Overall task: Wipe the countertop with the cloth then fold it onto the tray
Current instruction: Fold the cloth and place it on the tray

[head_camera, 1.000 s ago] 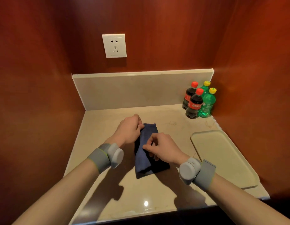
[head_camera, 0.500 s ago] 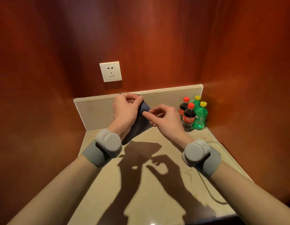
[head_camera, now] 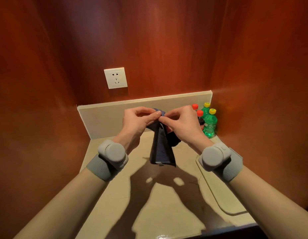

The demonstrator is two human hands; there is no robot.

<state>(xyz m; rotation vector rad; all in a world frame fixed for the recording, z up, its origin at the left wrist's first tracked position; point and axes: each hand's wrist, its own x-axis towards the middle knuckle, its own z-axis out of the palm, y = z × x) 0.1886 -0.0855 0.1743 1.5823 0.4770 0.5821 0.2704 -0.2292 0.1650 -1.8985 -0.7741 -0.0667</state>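
The worktop (head_camera: 125, 192) is bare under the hands now: a second ago the cloth (head_camera: 161, 149) lay flat on it, and it has since been lifted clear and hangs in the air in a narrow dark fold above the centre. The tray (head_camera: 224, 200) sits at four o'clock from the cloth, nothing on it. The bottles (head_camera: 209, 123) stand at two o'clock in the back corner. The left hand (head_camera: 138, 120) and right hand (head_camera: 181, 122) have come together at the cloth's top edge, each grip pinched on fabric, fingertips nearly touching. Wiping looks finished; I judge this an in-air fold, with placing on the tray not yet done.
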